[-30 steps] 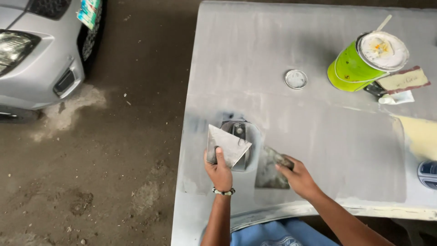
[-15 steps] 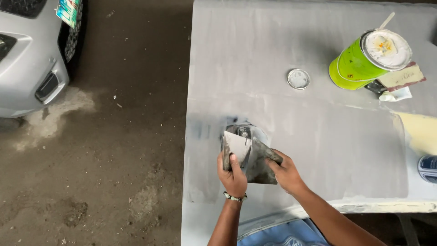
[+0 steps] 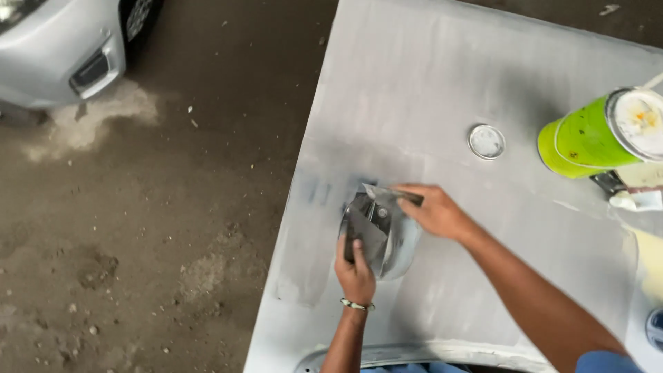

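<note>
A grey primed car panel (image 3: 428,83) lies flat before me. My left hand (image 3: 355,273) grips a flat metal scraper plate (image 3: 367,235) smeared with grey filler, held low over the panel's near left part. My right hand (image 3: 434,209) holds a second thin spreader blade (image 3: 388,196), its edge resting against the top of the plate. Both tools meet over a darker sanded patch (image 3: 324,190) of the panel.
A green tin (image 3: 587,138) with a white-smeared top lies at the panel's right, a round metal lid (image 3: 487,141) left of it. A silver car's front corner (image 3: 62,48) stands far left on the dirt floor (image 3: 138,242). Small items sit by the tin at the right edge.
My right hand has lifted its blade from beside the plate up to the plate's top edge. The left hand tilted the plate lower. The view shifted left and closer.
</note>
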